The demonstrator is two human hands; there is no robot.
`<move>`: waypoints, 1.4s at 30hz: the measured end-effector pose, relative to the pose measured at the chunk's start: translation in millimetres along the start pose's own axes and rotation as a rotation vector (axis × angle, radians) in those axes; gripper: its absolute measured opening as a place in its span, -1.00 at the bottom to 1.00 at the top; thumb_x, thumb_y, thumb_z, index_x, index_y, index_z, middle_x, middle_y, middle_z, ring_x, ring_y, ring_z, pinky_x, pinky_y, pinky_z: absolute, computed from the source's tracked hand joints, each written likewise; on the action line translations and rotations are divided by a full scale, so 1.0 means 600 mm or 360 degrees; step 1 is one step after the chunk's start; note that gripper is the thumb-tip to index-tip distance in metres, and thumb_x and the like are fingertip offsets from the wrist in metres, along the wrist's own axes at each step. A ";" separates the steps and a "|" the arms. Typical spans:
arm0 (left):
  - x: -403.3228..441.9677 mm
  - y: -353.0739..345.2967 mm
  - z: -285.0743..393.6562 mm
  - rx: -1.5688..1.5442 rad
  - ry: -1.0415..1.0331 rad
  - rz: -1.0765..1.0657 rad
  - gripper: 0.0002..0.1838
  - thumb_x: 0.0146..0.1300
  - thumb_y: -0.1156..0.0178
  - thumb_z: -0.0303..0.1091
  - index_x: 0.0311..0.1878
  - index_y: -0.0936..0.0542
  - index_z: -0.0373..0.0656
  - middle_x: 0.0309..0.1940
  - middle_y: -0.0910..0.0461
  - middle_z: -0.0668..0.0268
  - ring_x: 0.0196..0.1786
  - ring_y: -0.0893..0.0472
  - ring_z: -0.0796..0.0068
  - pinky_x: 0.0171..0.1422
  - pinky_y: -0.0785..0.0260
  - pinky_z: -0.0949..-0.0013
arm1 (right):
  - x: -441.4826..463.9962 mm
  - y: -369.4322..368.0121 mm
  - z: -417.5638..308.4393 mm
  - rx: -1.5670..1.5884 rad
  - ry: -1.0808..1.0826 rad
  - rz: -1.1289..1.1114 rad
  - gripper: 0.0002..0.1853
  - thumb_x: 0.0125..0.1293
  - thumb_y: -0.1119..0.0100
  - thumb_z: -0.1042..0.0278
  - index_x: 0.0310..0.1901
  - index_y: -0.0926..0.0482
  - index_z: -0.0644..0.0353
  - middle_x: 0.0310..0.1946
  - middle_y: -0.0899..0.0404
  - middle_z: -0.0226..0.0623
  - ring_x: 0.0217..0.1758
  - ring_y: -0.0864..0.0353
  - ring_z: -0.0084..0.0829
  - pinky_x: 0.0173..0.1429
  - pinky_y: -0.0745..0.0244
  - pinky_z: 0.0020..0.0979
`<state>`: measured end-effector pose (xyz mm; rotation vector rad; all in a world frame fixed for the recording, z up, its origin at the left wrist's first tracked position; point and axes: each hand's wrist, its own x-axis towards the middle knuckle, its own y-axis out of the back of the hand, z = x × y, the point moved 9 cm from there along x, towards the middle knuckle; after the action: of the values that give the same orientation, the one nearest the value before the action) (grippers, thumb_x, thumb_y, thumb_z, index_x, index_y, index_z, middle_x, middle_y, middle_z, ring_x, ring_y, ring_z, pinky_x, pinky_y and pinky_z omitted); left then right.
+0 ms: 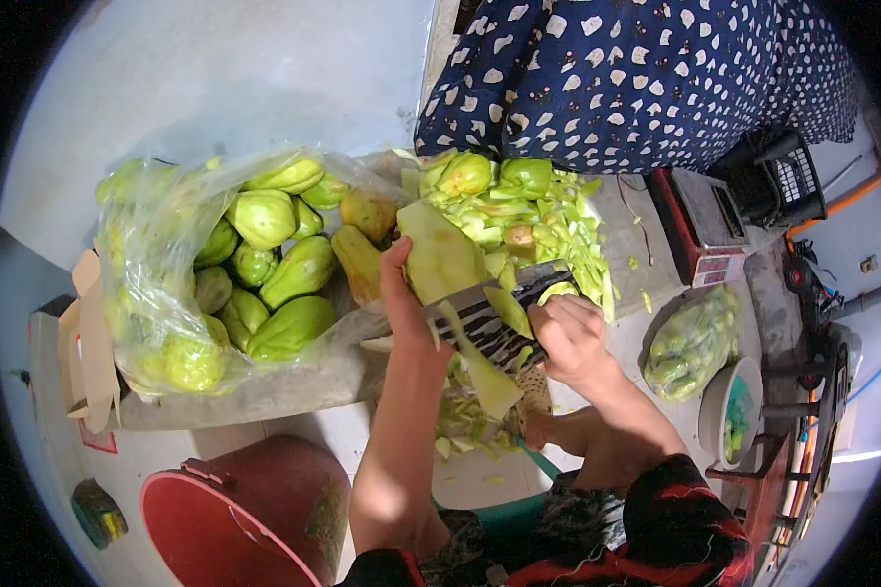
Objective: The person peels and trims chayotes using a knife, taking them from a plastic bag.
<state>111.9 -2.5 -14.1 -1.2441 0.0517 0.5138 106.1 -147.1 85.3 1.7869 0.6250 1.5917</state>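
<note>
My left hand (pixel 408 298) is wrapped round a large pale green peeled fruit (pixel 440 252), near the middle of the view. My right hand (pixel 570 338) is closed on a broad tool with black and pale stripes (pixel 543 286), whose edge lies against the fruit's lower side. Its handle is hidden in the fingers. A long strip of peel (pixel 489 383) hangs below the fruit. Behind my hands lies a heap of green peelings (pixel 568 230), with green pieces on top. To the left, an open clear plastic bag (pixel 157 284) holds several green fruits (pixel 299 269).
A person in a dark blue patterned garment (pixel 607 83) is across the work surface. At right are a red scale (pixel 695 225), a black basket (pixel 793 186), a filled plastic bag (pixel 695 342) and a white basin (pixel 712 416). A red bucket (pixel 255 509) stands lower left.
</note>
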 end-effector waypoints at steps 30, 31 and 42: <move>0.012 0.009 -0.023 -0.0199 0.0155 -0.0225 -0.44 0.16 -0.07 0.04 0.11 -0.52 -0.17 -0.04 -0.61 0.16 -0.01 -0.60 0.19 0.12 -0.47 0.13 | -0.016 -0.011 0.057 0.0009 -0.0526 -0.0174 -0.63 -0.24 -0.29 0.53 -0.39 -0.31 0.18 -0.56 -0.43 -0.19 -0.51 -0.50 -0.07 -0.45 -0.39 -0.16; 0.010 0.004 -0.025 -0.0157 0.0178 -0.0270 -0.43 0.15 -0.08 0.04 0.12 -0.52 -0.16 -0.04 -0.60 0.17 -0.01 -0.60 0.19 0.10 -0.48 0.09 | -0.016 -0.012 0.059 0.0011 -0.0525 -0.0177 -0.63 -0.24 -0.29 0.53 -0.39 -0.31 0.18 -0.56 -0.43 -0.19 -0.51 -0.50 -0.07 -0.45 -0.39 -0.16; -0.015 -0.034 -0.052 -0.0069 0.0464 -0.0678 -0.37 0.13 -0.06 0.06 0.19 -0.47 -0.13 -0.06 -0.58 0.02 -0.01 -0.59 0.07 -0.06 -0.55 -0.04 | -0.052 -0.046 0.167 0.0029 -0.1247 -0.0278 -0.81 0.14 -0.20 0.47 -0.32 -0.34 0.21 -0.64 -0.50 -0.01 -0.52 -0.55 0.11 -0.42 -0.43 -0.03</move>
<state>119.6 -38.7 -3.8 -1.3200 0.0205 -0.0369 202.4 -167.3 39.4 2.0947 0.3930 0.6695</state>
